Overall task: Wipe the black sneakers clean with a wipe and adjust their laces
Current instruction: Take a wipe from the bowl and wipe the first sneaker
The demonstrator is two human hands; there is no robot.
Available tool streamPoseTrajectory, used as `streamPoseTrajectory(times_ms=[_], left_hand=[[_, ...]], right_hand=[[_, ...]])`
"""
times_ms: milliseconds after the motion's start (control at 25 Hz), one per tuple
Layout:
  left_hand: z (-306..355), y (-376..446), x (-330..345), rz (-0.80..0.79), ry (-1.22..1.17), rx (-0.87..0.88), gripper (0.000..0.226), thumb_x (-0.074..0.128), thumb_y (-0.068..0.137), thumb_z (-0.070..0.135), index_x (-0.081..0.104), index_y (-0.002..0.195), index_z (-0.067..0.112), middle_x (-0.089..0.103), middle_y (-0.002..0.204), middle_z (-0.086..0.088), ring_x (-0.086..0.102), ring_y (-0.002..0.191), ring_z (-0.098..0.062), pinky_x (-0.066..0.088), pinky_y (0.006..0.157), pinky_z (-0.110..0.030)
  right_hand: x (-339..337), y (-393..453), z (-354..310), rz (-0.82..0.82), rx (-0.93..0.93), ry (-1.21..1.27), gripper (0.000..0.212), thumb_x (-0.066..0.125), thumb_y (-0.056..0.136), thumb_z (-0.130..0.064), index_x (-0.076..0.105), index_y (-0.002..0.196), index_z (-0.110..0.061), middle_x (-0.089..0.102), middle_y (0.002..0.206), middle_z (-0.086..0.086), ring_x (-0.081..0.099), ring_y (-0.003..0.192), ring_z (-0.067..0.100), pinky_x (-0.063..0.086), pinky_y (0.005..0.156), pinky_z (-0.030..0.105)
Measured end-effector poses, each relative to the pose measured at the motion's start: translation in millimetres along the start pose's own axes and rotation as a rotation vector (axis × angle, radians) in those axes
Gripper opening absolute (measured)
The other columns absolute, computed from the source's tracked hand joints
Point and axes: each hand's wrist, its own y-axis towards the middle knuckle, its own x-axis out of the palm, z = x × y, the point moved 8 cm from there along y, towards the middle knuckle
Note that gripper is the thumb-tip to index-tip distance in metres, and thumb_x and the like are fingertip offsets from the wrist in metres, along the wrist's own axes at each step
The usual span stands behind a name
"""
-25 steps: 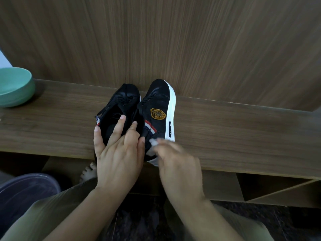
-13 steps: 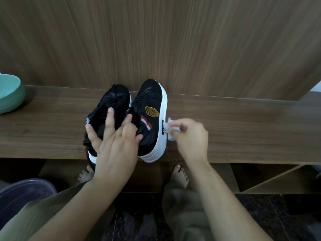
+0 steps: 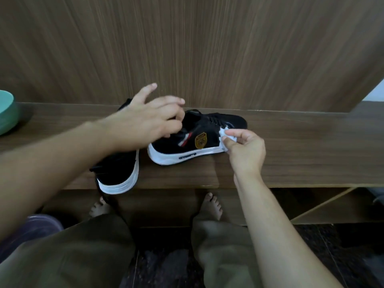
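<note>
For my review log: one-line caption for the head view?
Left hand grips badge sneaker; right hand pinches wipe at its side.

right sneaker (image 3: 187, 140): black upper, white sole, a gold-yellow badge on its side, red and white stripes beside the badge, a small dark mark along the white sole
left sneaker (image 3: 118, 173): black upper, white ribbed sole at the heel
laces (image 3: 216, 119): black, on the right sneaker
wipe (image 3: 225, 137): white
bench (image 3: 301, 148): brown wood with fine lengthwise grain
wall panel (image 3: 207, 48): brown wood, grain in narrow upright streaks
bowl (image 3: 7, 111): green, at the bench's left end
trousers (image 3: 83, 252): olive-brown, plain
floor (image 3: 166, 267): dark, mottled stone pattern
basin (image 3: 31, 229): dull purple, at the lower left
</note>
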Motion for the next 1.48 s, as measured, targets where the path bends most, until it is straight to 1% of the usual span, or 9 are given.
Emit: streamPoseTrajectory(times_ms=[240,480,600,720,960,1120,1280,1400,1480], left_hand=[[-13.8,6.6,18.5,-0.204,0.264,0.347,0.027,0.058,0.075,0.004,0.066,0.087,0.027,0.059,0.110,0.002,0.045,0.127,-0.025,0.020,0.106,-0.065],[-40.3,33.9,50.5,-0.689,0.260,-0.266,0.040,0.052,0.084,0.051,0.057,0.120,0.033,0.036,0.140,0.003,0.019,0.138,-0.024,0.002,0.109,-0.061],[-18.5,48.8,61.0,-0.515,0.094,-0.529,0.039,0.054,0.088,0.044,0.060,0.115,0.017,0.044,0.119,-0.003,0.041,0.110,-0.026,0.034,0.089,-0.042],[-22.9,38.1,71.8,-0.335,-0.236,-0.651,0.018,0.054,0.092,0.017,0.056,0.108,0.008,0.041,0.099,-0.007,0.048,0.079,-0.025,0.038,0.064,-0.034],[-31.9,19.5,70.1,-0.462,-0.442,-0.415,0.011,0.055,0.091,0.021,0.046,0.087,0.018,0.045,0.083,0.005,0.051,0.086,-0.020,0.041,0.073,-0.034],[-34.3,10.0,74.5,-0.360,-0.457,-0.471,0.016,0.054,0.092,0.024,0.054,0.104,0.014,0.049,0.093,0.002,0.053,0.096,-0.022,0.044,0.084,-0.040],[-35.9,8.1,82.0,-0.322,-0.481,-0.511,0.022,0.053,0.092,0.023,0.052,0.112,0.013,0.049,0.095,-0.001,0.052,0.100,-0.024,0.045,0.084,-0.041],[-36.1,7.0,87.3,-0.305,-0.473,-0.529,0.020,0.051,0.093,0.022,0.051,0.111,0.012,0.045,0.093,0.000,0.051,0.099,-0.024,0.043,0.076,-0.036],[-33.3,7.1,88.3,-0.307,-0.458,-0.541,0.020,0.049,0.094,0.022,0.050,0.111,0.012,0.045,0.093,0.000,0.051,0.095,-0.023,0.038,0.071,-0.033]], right_hand=[[-2.6,-1.5,-8.1,-0.001,-0.058,-0.085,0.014,0.070,0.083,-0.013,0.071,0.089,-0.025,0.067,0.088,-0.009,0.057,0.072,-0.002,0.047,0.067,0.015],[25.4,-18.7,-25.7,-0.117,-0.221,-0.286,0.014,0.067,0.086,-0.017,0.070,0.096,-0.026,0.067,0.082,-0.008,0.058,0.065,0.004,0.050,0.061,0.022],[25.8,-18.0,-26.0,-0.117,-0.254,-0.283,0.015,0.067,0.086,-0.016,0.070,0.097,-0.025,0.069,0.087,-0.005,0.063,0.077,0.010,0.054,0.067,0.027],[15.6,-10.7,-22.2,-0.071,-0.233,-0.295,0.015,0.066,0.087,-0.016,0.071,0.099,-0.024,0.067,0.088,-0.006,0.058,0.070,0.004,0.046,0.062,0.019],[27.6,-20.1,-37.7,-0.102,-0.477,-0.420,0.017,0.066,0.086,-0.012,0.071,0.099,-0.022,0.065,0.087,-0.009,0.053,0.066,0.003,0.039,0.064,0.013],[71.3,-52.6,-33.5,-0.264,-0.806,-0.637,0.023,0.065,0.076,0.001,0.073,0.094,-0.012,0.071,0.103,0.004,0.068,0.092,0.021,0.055,0.077,0.027],[32.1,-39.4,-17.0,-0.337,-0.702,-1.129,0.023,0.058,0.087,-0.007,0.068,0.106,-0.015,0.068,0.103,0.006,0.068,0.088,0.028,0.053,0.069,0.033],[-28.1,-33.8,-19.6,-0.088,-0.617,-0.960,0.018,0.070,0.076,-0.003,0.074,0.089,-0.016,0.073,0.084,0.008,0.070,0.068,0.029,0.054,0.058,0.032],[7.7,-49.4,-20.7,-0.160,-0.721,-0.914,0.017,0.067,0.075,-0.007,0.074,0.084,-0.019,0.075,0.087,0.005,0.071,0.067,0.023,0.055,0.054,0.027]])
